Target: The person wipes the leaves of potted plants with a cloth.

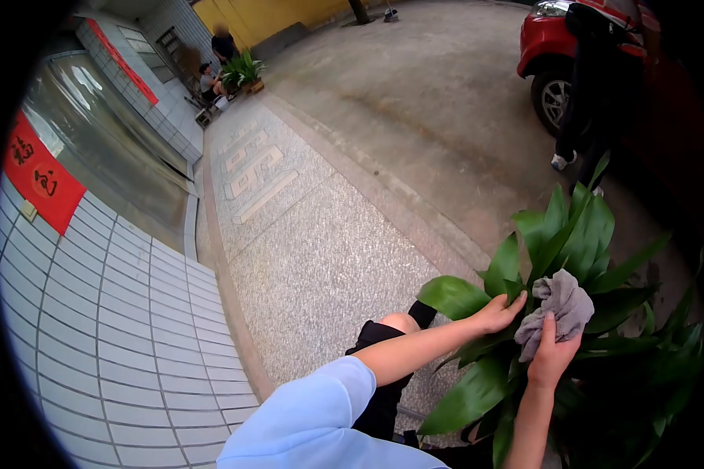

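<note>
Speckled walkway (313, 242) runs beside a white-tiled wall (125, 336), with concrete yard (414, 94) along its outer edge. Near that edge, at the walkway's near end, a broad-leaved plant (590, 234) fans out in front of the person; its base is hidden, so what carries it cannot be told.

The right hand (554, 356) is closed on a grey cloth (563, 305), thumb laid over the lower folds, the rest bunched above it among the leaves. Bunching probably makes a thick pad that one hand can control and keeps loose ends out of the foliage.

The left hand (499, 315) reaches in from the other side, palm turned up and fingers extended just beside the cloth, against the leaves. Held so, it seems to give a leaf backing from below; whether thumb and fingers pinch one cannot be told. Both hands sit close together, likely so one can steady while the other presses.

Beyond the plant, a person (590, 78) in dark clothing stands beside a red car (533, 51).
</note>
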The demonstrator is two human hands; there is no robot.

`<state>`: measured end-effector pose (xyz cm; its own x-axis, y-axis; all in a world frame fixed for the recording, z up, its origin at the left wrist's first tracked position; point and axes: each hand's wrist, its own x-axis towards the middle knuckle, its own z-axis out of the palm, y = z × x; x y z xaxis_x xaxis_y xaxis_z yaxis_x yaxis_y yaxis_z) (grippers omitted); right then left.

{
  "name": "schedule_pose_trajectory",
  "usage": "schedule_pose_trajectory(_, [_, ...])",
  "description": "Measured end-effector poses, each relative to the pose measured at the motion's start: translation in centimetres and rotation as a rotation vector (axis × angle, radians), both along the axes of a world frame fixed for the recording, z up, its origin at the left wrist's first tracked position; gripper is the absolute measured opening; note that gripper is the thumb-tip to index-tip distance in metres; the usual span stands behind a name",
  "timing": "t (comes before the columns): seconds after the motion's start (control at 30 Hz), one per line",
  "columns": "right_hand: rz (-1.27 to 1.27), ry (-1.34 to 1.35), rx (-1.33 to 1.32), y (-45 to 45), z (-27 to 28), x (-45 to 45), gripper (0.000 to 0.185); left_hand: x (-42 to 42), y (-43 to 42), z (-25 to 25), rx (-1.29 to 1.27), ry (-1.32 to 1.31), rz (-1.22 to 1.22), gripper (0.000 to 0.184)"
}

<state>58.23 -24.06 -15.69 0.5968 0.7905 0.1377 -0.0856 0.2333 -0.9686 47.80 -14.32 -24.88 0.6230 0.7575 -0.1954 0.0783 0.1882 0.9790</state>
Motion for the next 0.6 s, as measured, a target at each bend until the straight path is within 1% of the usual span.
schedule_pose_trajectory(0.03, [-0.031,-0.096,0.021,-0.1,0.3,-0.1,0.039,-0.2,0.2,0.3,-0.082,0.046,0.025,0.06])
schedule_pose_trajectory(0.07, [-0.06,-0.19,0.045,-0.2,0.4,-0.2,0.038,-0.4,0.2,0.7,-0.189,0.036,0.069,0.065])
schedule_pose_trajectory(0.13, [-0.024,-0.244,0.084,-0.5,0.1,-0.1,0.036,-0.4,0.6,0.9,-0.335,-0.026,0.131,0.071])
schedule_pose_trajectory(0.2, [0.035,-0.254,0.104,-0.5,-0.2,0.0,0.036,-0.3,0.9,0.4,-0.417,-0.083,0.16,0.071])
schedule_pose_trajectory(0.23, [0.04,-0.195,0.056,-0.1,-0.1,-0.3,0.033,-0.3,1.0,0.2,-0.457,-0.111,0.173,0.071])
schedule_pose_trajectory(0.33, [0.156,-0.256,-0.056,0.5,-0.7,-0.2,0.03,-0.4,0.6,1.2,-0.374,-0.162,0.166,0.068])
schedule_pose_trajectory(0.37, [0.148,-0.348,-0.048,0.8,-0.6,-0.6,0.03,-0.4,0.7,1.1,-0.383,-0.218,0.149,0.066])
schedule_pose_trajectory(0.4, [0.175,-0.543,-0.075,1.1,-0.1,-0.6,0.035,-0.3,0.7,0.8,-0.392,-0.273,0.132,0.065])
schedule_pose_trajectory(0.43, [0.18,-0.603,-0.146,1.1,-0.7,-0.7,0.038,-0.3,0.7,0.5,-0.401,-0.329,0.114,0.063])
schedule_pose_trajectory(0.47, [0.184,-0.663,-0.216,1.2,-1.8,-0.9,0.042,-0.3,0.8,0.1,-0.47,-0.386,0.07,0.063])
schedule_pose_trajectory(0.5, [0.191,-0.657,-0.197,1.6,-3.0,-1.2,0.046,-0.4,1.0,-0.7,-0.538,-0.442,0.025,0.062])
schedule_pose_trajectory(0.57, [0.236,-0.679,-0.196,1.8,-5.0,-1.4,0.047,-0.7,1.5,-2.4,-0.639,-0.564,-0.08,0.062])
schedule_pose_trajectory(0.6, [0.251,-0.66,-0.209,1.9,-6.1,-1.4,0.048,-0.8,1.3,-1.7,-0.603,-0.507,-0.018,0.062])
